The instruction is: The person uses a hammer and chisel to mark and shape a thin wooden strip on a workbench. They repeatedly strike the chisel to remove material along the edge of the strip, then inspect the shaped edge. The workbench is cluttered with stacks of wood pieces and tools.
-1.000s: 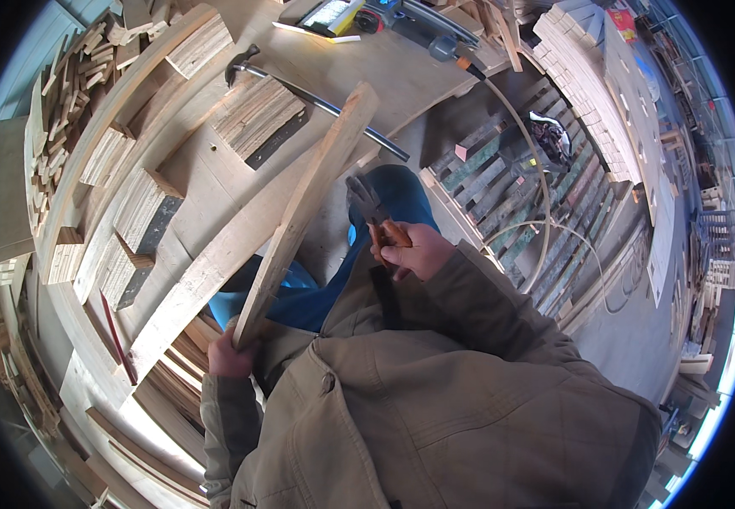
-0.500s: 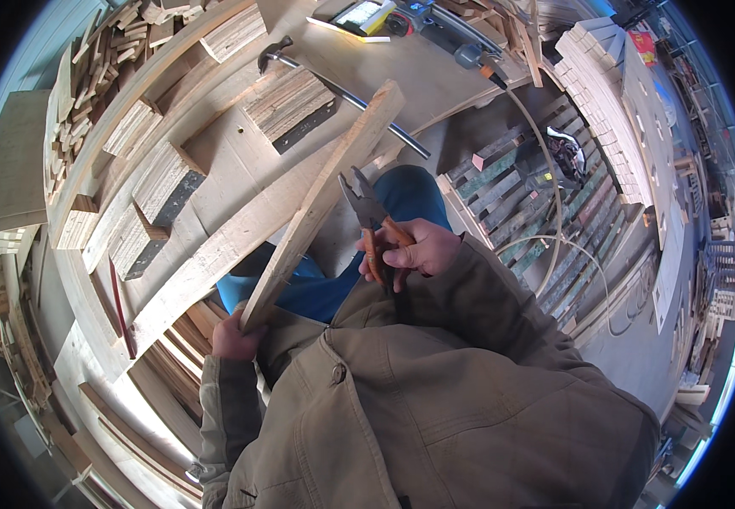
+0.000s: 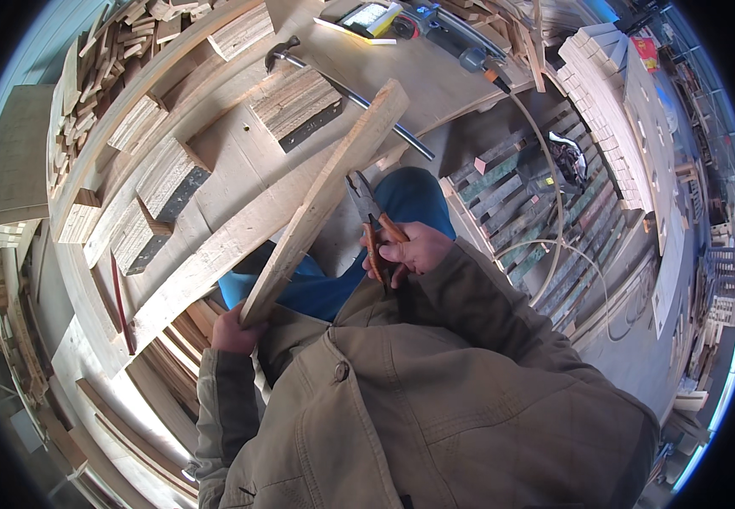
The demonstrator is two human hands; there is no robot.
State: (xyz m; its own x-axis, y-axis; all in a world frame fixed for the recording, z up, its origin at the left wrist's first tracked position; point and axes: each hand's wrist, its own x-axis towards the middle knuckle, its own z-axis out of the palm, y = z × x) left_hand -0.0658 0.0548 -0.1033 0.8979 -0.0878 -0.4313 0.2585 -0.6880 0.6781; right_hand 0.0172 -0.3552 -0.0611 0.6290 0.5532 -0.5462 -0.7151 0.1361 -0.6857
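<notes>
My left hand is closed round the near end of a long wooden board, which slants up and away to the right across my lap. In my right hand is a pair of pliers with orange handles, the fingers wrapped round the grips. The pliers' jaws point up and lie close beside the board's right edge; whether they touch it I cannot tell. Past the board, a hammer with a metal shaft lies on the bench, its far grip running behind the board's upper end.
Stacked plywood blocks and a red stick are on the wooden bench at left. Scrap wood is piled behind. A power tool with a cord lies at the back. To the right is a slatted pallet with a hose over it.
The pliers' jaws have drawn closer together, and the handles with them. My right hand has barely shifted, and the board stays almost as it was. The view has moved slightly.
</notes>
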